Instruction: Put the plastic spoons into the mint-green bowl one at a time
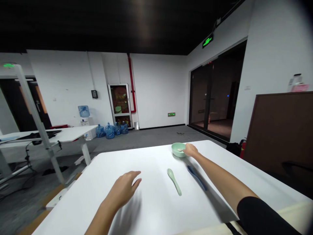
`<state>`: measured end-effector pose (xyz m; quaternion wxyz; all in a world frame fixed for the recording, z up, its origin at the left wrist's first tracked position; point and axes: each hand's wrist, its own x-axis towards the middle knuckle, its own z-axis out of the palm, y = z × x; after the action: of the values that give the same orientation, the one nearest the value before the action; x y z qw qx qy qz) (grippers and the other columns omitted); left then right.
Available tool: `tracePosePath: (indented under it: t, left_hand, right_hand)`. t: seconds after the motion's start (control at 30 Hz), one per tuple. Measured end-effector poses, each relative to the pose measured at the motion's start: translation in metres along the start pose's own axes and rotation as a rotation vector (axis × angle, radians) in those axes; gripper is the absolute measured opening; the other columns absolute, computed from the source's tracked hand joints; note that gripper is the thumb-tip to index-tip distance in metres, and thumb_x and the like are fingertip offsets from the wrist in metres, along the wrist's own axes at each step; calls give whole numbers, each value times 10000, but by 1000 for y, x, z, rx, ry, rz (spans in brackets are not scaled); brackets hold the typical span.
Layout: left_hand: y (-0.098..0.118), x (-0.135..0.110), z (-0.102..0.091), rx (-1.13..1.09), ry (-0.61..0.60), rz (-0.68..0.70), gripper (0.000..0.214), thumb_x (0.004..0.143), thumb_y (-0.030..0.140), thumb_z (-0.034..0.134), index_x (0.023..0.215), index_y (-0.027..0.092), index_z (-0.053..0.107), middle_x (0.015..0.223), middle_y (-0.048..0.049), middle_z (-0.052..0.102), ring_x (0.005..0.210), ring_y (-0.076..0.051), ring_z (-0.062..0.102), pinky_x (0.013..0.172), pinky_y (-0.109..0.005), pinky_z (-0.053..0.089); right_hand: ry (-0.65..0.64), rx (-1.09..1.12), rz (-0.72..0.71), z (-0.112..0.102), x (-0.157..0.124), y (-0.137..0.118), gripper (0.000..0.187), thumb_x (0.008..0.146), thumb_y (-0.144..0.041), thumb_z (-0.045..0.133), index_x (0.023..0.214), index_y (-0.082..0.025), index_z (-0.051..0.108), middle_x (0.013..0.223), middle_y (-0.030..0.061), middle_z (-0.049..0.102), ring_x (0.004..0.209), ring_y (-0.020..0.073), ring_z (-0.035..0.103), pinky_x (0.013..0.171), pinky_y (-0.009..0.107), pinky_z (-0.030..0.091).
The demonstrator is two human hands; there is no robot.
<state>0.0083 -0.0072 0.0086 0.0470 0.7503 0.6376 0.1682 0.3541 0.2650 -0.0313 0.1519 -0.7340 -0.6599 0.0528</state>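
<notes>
Near the far edge of the white table (pixel 151 202), a light green bowl (pixel 177 153) stands upright. My right hand (pixel 191 150) is closed on its right rim. Something pale shows inside the bowl by my fingers; whether it is my thumb or a separate thing I cannot tell. A pale green spoon (pixel 174 181) lies on the tabletop with its bowl end pointing away from me. To its right, beneath my right forearm, lies a dark blue spoon (pixel 197 178). My left hand (pixel 126 186) hovers over the left half of the table, thumb and fingers apart, holding nothing.
A second white table (pixel 73 131) with a metal post is at the left. Several blue water bottles (pixel 110 131) stand on the floor by the far wall. A brown panel (pixel 281 130) rises at the right. Light cloth (pixel 298 213) lies along the near right edge.
</notes>
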Motion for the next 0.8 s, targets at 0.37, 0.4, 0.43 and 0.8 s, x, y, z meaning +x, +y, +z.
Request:
tracePosePath:
  t: [0.37,0.4,0.43,0.8]
  left_hand:
    - [0,0,0,-13,0,-19,485,947,498,347,1312,266,567,1323,-43,621,1202,-245,573,978,-377,453]
    - [0,0,0,-14,1,-19,487,945,501,349,1309,265,570,1320,-44,623,1201,-247,574,977,-379,454]
    - [0,-1,0,-14,1,-19,489,943,505,351,1305,264,574,1317,-46,626,1202,-250,574,976,-381,454]
    - [-2,-2,2,-10,25,-6,509,930,532,355,1294,259,584,1311,-54,630,1218,-259,565,989,-392,448]
  right_hand:
    - [-10,-42,19,14,4,3,395,799,-364,619,1126,-144,646,1157,169,653,1034,275,641,760,293,479]
    - [-5,-40,16,13,3,3,400,800,-373,616,1126,-143,647,1155,170,654,1032,276,641,759,295,478]
    - [2,-36,12,11,2,3,404,802,-384,611,1123,-142,649,1151,172,656,1030,277,641,760,296,476]
    - [134,20,-177,-43,-43,44,508,864,-498,481,1180,-130,632,1204,172,646,1134,289,584,864,320,431]
